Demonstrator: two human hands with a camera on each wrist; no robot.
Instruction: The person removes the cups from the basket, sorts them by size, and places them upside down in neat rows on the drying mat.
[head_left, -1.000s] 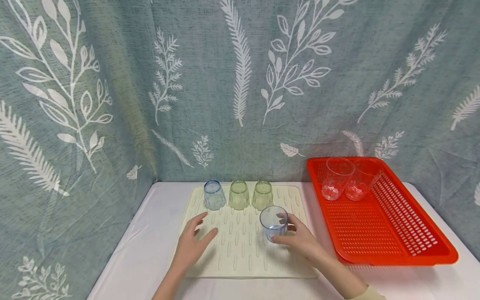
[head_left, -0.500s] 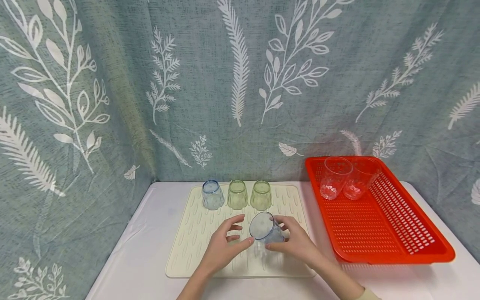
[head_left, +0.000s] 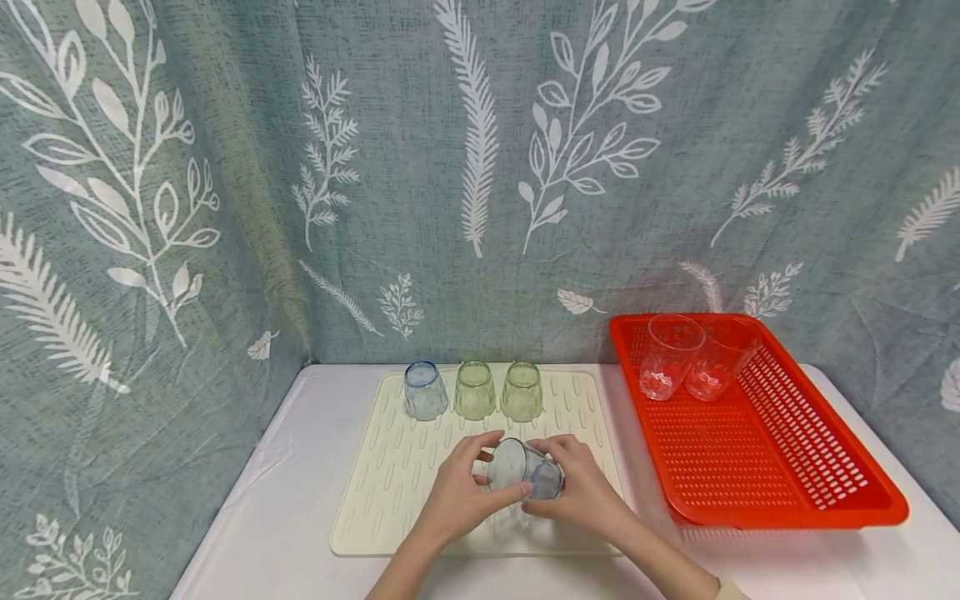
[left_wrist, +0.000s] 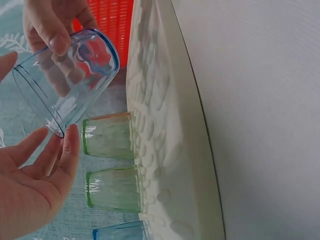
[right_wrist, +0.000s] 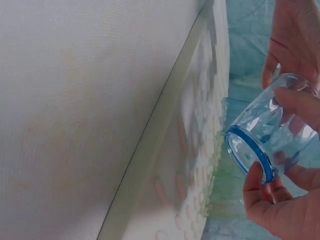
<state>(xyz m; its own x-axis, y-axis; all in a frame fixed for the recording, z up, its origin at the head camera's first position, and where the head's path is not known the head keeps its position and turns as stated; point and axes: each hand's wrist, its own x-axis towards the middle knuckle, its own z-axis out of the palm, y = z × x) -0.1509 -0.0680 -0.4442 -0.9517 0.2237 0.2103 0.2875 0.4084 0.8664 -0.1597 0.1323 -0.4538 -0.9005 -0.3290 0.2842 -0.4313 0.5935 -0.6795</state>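
Between both hands, a clear blue-tinted drinking glass (head_left: 508,468) is held tilted above the cream ridged mat (head_left: 408,500), its mouth toward the left. The right hand (head_left: 583,490) grips it near the base; in the right wrist view its fingers and thumb are around the thick blue base ring (right_wrist: 252,145). At the mouth, the left hand (head_left: 459,493) holds the rim between thumb and fingers, also seen with the glass (left_wrist: 95,65) in the left wrist view. Behind them a blue glass (head_left: 426,393) and two green glasses (head_left: 475,392) stand upside down in a row.
A red perforated plastic basket (head_left: 720,467) stands on the right of the white table (head_left: 262,492). Two clear tall glasses (head_left: 663,371) lean in its far left corner. A green-grey leaf-patterned curtain (head_left: 420,208) hangs behind and along the sides.
The right hand has tipped the glass from near upright to leaning left and brought it slightly left. The left hand has moved right and taken hold of the rim.
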